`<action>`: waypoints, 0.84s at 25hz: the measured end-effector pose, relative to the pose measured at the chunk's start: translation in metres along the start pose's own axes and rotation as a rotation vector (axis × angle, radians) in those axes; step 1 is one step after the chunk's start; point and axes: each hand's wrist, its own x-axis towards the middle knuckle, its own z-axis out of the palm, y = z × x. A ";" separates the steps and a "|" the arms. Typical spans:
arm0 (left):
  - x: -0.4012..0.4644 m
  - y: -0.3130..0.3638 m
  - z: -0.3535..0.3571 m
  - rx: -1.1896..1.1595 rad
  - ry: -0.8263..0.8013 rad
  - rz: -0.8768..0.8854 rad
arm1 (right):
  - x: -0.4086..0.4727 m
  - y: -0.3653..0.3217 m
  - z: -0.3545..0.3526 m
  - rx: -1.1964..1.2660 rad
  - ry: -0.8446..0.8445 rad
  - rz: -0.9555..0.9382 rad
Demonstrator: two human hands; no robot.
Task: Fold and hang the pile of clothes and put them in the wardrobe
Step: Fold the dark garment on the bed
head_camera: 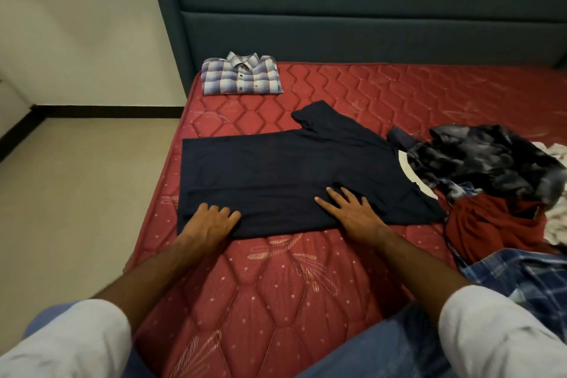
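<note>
The dark navy T-shirt (285, 175) lies flat on the red quilted mattress (276, 291), directly under both hands and stretching away from them. The left hand (211, 221) rests on the near left corner of the shirt; its fingers bend down over the edge, and I cannot tell if they grip the cloth or only press it. The right hand (352, 212) lies flat on the shirt's near edge, fingers spread and straight, pressing the fabric down. One sleeve of the shirt points away beyond the right hand, and the other sleeve seems folded under the body, so its shape is hard to make out. To the right of the right hand is the pile of clothes (497, 187): a grey mottled piece on top covers the shirt's collar side, a dark red piece is below it, and a blue checked piece is cut off by the frame edge. Far beyond the left hand, near the dark headboard (337, 9), sits a folded plaid shirt (241, 75). White sleeves (67, 344) cover both upper arms.
</note>
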 end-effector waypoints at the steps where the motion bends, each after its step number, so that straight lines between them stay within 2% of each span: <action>1: 0.001 -0.001 -0.003 0.035 -0.019 0.002 | -0.001 0.002 -0.003 0.016 -0.017 0.025; 6: -0.018 -0.022 0.009 0.069 -0.127 0.128 | -0.021 -0.015 -0.011 0.034 -0.175 -0.013; 10: -0.056 -0.043 0.021 -0.052 -0.328 0.268 | -0.053 -0.062 -0.002 0.015 -0.245 -0.040; 13: -0.077 -0.046 0.026 -0.140 -0.456 0.187 | -0.069 -0.092 0.003 0.007 -0.325 -0.026; 17: -0.068 -0.038 0.012 -0.384 -0.727 0.100 | -0.078 -0.104 -0.011 0.014 -0.445 -0.045; 19: -0.054 -0.049 0.004 -0.546 -0.680 0.032 | -0.071 -0.101 -0.022 0.018 -0.540 -0.063; 21: -0.038 -0.072 -0.001 -0.625 -0.401 -0.059 | -0.054 -0.094 -0.042 0.020 -0.592 -0.119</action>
